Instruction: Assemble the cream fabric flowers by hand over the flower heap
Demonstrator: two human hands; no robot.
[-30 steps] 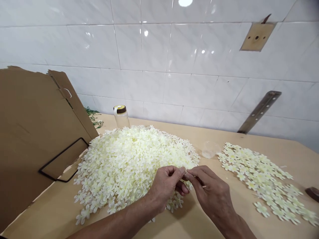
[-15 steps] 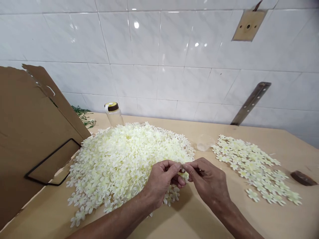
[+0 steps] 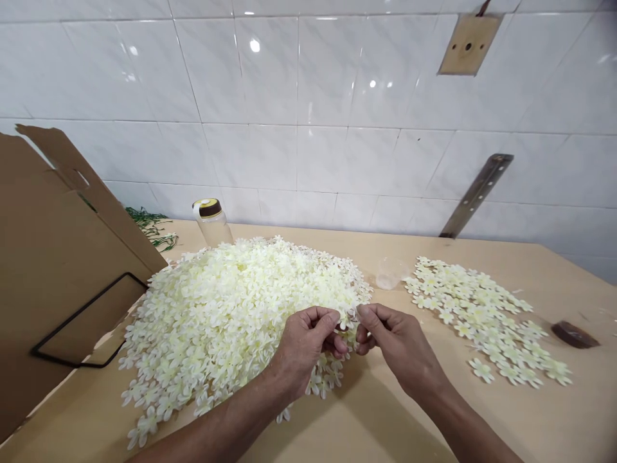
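A large heap of cream-white artificial flowers (image 3: 231, 289) lies in front of me. At its right edge my left hand (image 3: 308, 337) is closed in a pinch, with a small flower (image 3: 346, 316) at its thumb and index fingertip. My right hand (image 3: 393, 334) faces it a short gap away, thumb and index finger pressed together. What the right fingertips hold, if anything, is too small to make out. Further right, a looser spread of similar flowers (image 3: 482, 315) lies flat on the table (image 3: 409, 431).
On the left stands a cardboard box (image 3: 62, 244) with a black wire frame (image 3: 81, 315) against it. Behind the heap are a clear bottle (image 3: 212, 225) and green plastic stems (image 3: 149, 225). A clear dish (image 3: 389, 273) and a brown block (image 3: 574, 334) lie to the right.
My fingertips met before; now the hands are slightly apart, and a flower shows between them. The whole view has shifted a little.
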